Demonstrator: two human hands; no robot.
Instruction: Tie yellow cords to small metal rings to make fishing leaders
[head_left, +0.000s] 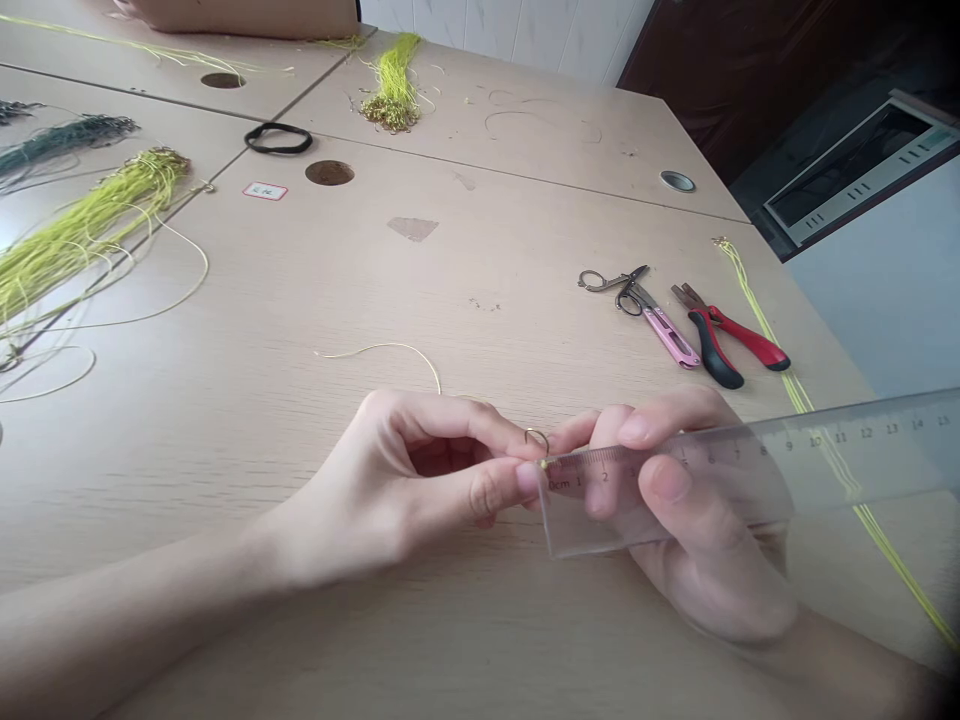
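My left hand point(427, 480) is closed, with thumb and forefinger pinching a small gold fish hook point(538, 434). The hook's curved bend shows above the fingertips, and a bit of yellow knot sits at the ruler's zero end. A thin pale yellow line point(397, 346) curves over the table behind this hand and passes out of sight at it. My right hand point(705, 540) grips a clear plastic ruler point(892, 450) between thumb and fingers. The ruler lies slightly tilted, its zero corner touching my left fingertips and its far end reaching the right edge.
Pink-handled scissors point(670, 335) and red-and-black pliers point(720, 340) lie behind my right hand. Yellow line bundles point(82, 230) rest at left, another bundle point(394, 80) at the back. Yellow strands point(757, 300) run along the right, partly under the ruler. A black band point(277, 148) lies near a table hole.
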